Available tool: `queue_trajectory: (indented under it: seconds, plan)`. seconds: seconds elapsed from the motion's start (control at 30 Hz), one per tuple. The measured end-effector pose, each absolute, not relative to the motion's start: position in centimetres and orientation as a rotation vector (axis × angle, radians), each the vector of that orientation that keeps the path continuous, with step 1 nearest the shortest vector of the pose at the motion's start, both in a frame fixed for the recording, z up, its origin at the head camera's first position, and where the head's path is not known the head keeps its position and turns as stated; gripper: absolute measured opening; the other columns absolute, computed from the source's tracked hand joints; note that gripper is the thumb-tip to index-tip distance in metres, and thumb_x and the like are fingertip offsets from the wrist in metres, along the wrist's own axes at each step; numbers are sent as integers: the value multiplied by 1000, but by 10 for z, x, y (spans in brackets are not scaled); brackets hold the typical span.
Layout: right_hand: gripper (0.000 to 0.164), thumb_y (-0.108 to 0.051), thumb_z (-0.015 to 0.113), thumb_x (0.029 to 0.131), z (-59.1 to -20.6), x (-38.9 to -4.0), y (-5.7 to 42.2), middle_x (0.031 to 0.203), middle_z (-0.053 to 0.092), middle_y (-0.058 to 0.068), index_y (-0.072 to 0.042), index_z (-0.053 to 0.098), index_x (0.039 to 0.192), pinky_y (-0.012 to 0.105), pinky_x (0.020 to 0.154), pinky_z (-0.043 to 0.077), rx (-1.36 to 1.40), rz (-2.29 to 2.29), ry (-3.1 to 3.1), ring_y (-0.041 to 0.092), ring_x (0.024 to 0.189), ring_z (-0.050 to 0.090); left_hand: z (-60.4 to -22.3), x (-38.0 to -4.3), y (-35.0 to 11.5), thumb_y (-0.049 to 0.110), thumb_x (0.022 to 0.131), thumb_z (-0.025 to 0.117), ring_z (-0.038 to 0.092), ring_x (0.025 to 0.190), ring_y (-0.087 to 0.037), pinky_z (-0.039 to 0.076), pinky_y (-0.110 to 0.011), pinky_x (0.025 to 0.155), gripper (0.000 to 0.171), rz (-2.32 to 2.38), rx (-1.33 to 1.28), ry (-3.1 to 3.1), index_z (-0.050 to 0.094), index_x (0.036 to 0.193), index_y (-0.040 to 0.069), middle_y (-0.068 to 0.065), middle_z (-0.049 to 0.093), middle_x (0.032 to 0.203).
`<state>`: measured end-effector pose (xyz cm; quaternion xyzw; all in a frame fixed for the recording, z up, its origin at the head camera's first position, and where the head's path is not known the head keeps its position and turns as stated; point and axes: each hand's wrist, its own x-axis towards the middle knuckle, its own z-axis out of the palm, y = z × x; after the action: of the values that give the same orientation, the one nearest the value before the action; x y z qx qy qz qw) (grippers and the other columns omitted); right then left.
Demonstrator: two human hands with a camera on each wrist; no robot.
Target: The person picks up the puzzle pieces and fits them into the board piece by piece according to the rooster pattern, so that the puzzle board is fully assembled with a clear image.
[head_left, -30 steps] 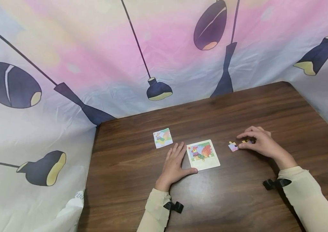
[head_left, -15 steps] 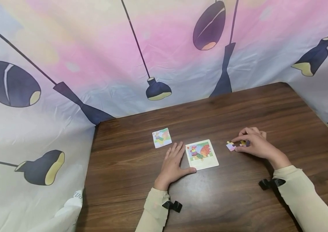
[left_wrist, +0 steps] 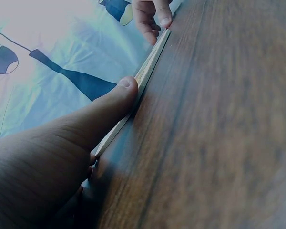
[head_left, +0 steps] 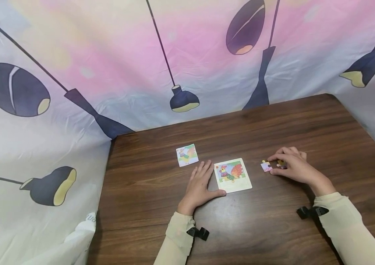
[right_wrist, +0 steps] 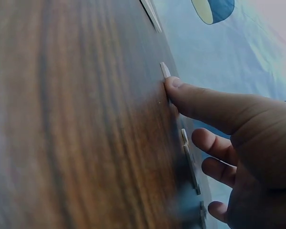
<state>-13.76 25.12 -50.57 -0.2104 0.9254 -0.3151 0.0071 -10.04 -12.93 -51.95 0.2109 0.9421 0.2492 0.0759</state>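
My left hand (head_left: 198,189) lies spread at the white puzzle board (head_left: 241,187). Its fingers run along the left edge and the thumb rests at the near-left corner. In the left wrist view the thumb (left_wrist: 117,102) touches the board's edge. The board holds a partly filled rooster picture, with a pale strip bare along its near side. To the right, my right hand (head_left: 298,167) pinches a lilac and yellow puzzle piece (head_left: 266,166) between thumb and index finger, low at the tabletop. Several more puzzle pieces (head_left: 280,164) lie under that hand, partly hidden by it.
A square rooster picture card (head_left: 187,155) lies beyond the left hand. The brown wooden table (head_left: 253,228) meets a printed curtain (head_left: 114,66) along its back and left sides. Each wrist carries a black camera mount.
The right hand's index finger has come down to the lilac and yellow piece, which has turned slightly. The left hand keeps its place at the board. The head view has shifted a little.
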Motion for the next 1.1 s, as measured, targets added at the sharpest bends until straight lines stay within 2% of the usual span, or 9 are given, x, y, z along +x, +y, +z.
queue_trajectory:
  seconds: [0.3, 0.6, 0.8, 1.1]
  plan:
    - [26, -19, 91, 85, -504, -138, 247, 104, 60, 1, -14, 80, 108, 49, 78, 21, -715, -953, 2944, 26, 101, 43, -516, -101, -131, 62, 85, 81, 13, 163, -28, 12, -50, 131, 110, 774, 646, 2832, 29, 167, 9, -8, 25, 174]
    - [25, -19, 91, 84, -507, -130, 238, 104, 63, 4, -13, 79, 105, 50, 81, 24, -637, -1037, 2965, 28, 103, 46, -519, -100, -131, 63, 86, 80, 12, 163, -28, 11, -50, 131, 111, 757, 643, 2825, 28, 168, 10, -8, 23, 174]
    - [26, -20, 93, 82, -512, -126, 219, 102, 63, 0, -16, 79, 103, 46, 82, 26, -701, -1109, 2954, 27, 103, 49, -520, -100, -130, 64, 85, 80, 13, 163, -28, 11, -50, 131, 111, 754, 649, 2833, 29, 168, 10, -8, 24, 174]
    - [24, -28, 91, 85, -510, -122, 176, 105, 62, -5, -22, 79, 105, 46, 83, 29, -833, -1103, 2857, 23, 107, 51, -519, -101, -129, 64, 84, 81, 13, 163, -29, 12, -51, 131, 112, 754, 651, 2822, 29, 168, 10, -8, 24, 174]
